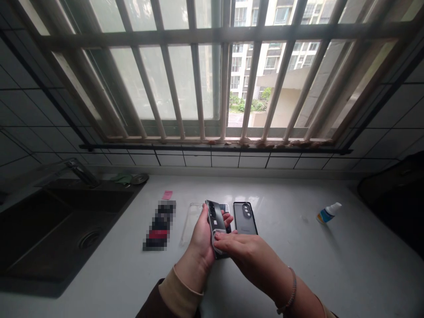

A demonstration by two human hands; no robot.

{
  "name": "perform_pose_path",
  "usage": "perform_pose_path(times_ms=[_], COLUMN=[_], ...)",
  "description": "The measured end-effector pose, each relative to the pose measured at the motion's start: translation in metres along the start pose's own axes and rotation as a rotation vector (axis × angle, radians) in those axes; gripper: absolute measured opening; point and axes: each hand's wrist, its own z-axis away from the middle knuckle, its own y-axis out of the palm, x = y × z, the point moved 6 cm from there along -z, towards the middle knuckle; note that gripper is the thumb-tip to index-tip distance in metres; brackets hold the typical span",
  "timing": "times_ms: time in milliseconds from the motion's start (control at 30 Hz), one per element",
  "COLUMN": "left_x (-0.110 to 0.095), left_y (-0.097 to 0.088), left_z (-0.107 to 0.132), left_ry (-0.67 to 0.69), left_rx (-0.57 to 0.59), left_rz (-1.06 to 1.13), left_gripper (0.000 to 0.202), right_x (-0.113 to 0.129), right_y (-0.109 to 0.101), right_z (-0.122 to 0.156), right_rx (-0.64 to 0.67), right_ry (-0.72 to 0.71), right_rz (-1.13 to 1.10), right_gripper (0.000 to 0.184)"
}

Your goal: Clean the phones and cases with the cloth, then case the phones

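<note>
My left hand (pixel 201 236) is closed around a dark smartphone (pixel 217 216), its back with the camera lenses facing up. With its fingers, my right hand (pixel 253 254) presses a small pale cloth (pixel 217 238) against the lower part of the phone's back. Just right of the phone, a black phone case (pixel 245 221) lies on the counter. Left of my left hand lies a clear phone case (pixel 189 221), partly covered by the hand. Behind the phone, another flat, shiny thing (pixel 225 206) shows only at its edge.
A blurred-out dark item (pixel 160 227) and a pink slip (pixel 167 194) lie to the left on the white counter (pixel 291 247). A small spray bottle (pixel 328 213) stands at the right. The dark sink (pixel 39 247) with its tap (pixel 82 172) is at far left; a barred window rises behind.
</note>
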Motion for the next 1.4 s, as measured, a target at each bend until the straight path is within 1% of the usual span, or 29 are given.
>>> perform_pose_path(times_ms=[67,133,267,333,400,467,533,600,633,700,767,833,933,1000,1067,1167,1233,1333,1400], left_x=[-0.011,-0.020,-0.028,-0.031,-0.033,-0.037,-0.041,-0.044,-0.044,-0.044,-0.042,-0.039,-0.037,-0.039,-0.045,-0.056,-0.062,-0.067,-0.068], left_y=[-0.004,-0.006,-0.010,-0.011,-0.011,-0.012,-0.012,-0.011,-0.009,-0.004,0.002,0.007,0.009,0.008,0.006,0.000,-0.004,-0.011,-0.015], left_z=[0.000,0.000,-0.002,-0.004,-0.006,-0.008,-0.007,-0.004,-0.001,0.006,0.013,0.019,0.025,0.027,0.029,0.029,0.027,0.022,0.017], left_ry=[0.065,0.118,0.154,0.161,0.188,0.246,0.333,0.437,0.489,0.586,0.672,0.739,0.816,0.877,0.948,1.023,1.034,1.001,0.956], left_rx=[-0.050,-0.075,-0.102,-0.108,-0.107,-0.096,-0.073,-0.038,-0.017,0.034,0.093,0.138,0.154,0.140,0.107,0.014,-0.050,-0.115,-0.140], left_rz=[0.023,0.055,0.109,0.128,0.157,0.200,0.233,0.235,0.225,0.199,0.172,0.139,0.087,0.060,0.056,0.096,0.131,0.167,0.192], left_gripper=[0.062,0.060,0.058,0.059,0.060,0.061,0.063,0.064,0.065,0.066,0.066,0.066,0.064,0.063,0.061,0.061,0.061,0.059,0.059], right_x=[0.005,0.008,0.013,0.013,0.008,-0.007,-0.030,-0.051,-0.058,-0.068,-0.070,-0.068,-0.062,-0.058,-0.053,-0.043,-0.036,-0.029,-0.028], right_y=[0.001,0.001,-0.002,-0.006,-0.013,-0.024,-0.034,-0.033,-0.027,-0.008,0.010,0.024,0.035,0.039,0.043,0.049,0.052,0.056,0.053], right_z=[0.000,-0.001,-0.002,-0.002,0.000,0.003,0.010,0.018,0.020,0.022,0.022,0.022,0.021,0.021,0.020,0.018,0.017,0.017,0.016], right_rx=[0.034,0.073,0.135,0.140,0.099,-0.038,-0.227,-0.359,-0.382,-0.379,-0.357,-0.355,-0.407,-0.445,-0.445,-0.380,-0.326,-0.238,-0.204], right_ry=[-0.001,0.006,0.040,0.055,0.102,0.246,0.470,0.672,0.742,0.841,0.925,0.979,1.008,1.019,1.021,0.988,0.959,0.923,0.897], right_rz=[-0.049,-0.074,-0.103,-0.136,-0.168,-0.173,-0.182,-0.298,-0.406,-0.638,-0.774,-0.870,-1.045,-1.151,-1.238,-1.305,-1.308,-1.319,-1.317], right_gripper=[0.031,0.030,0.033,0.033,0.032,0.030,0.029,0.032,0.035,0.041,0.042,0.042,0.043,0.046,0.047,0.048,0.046,0.044,0.044])
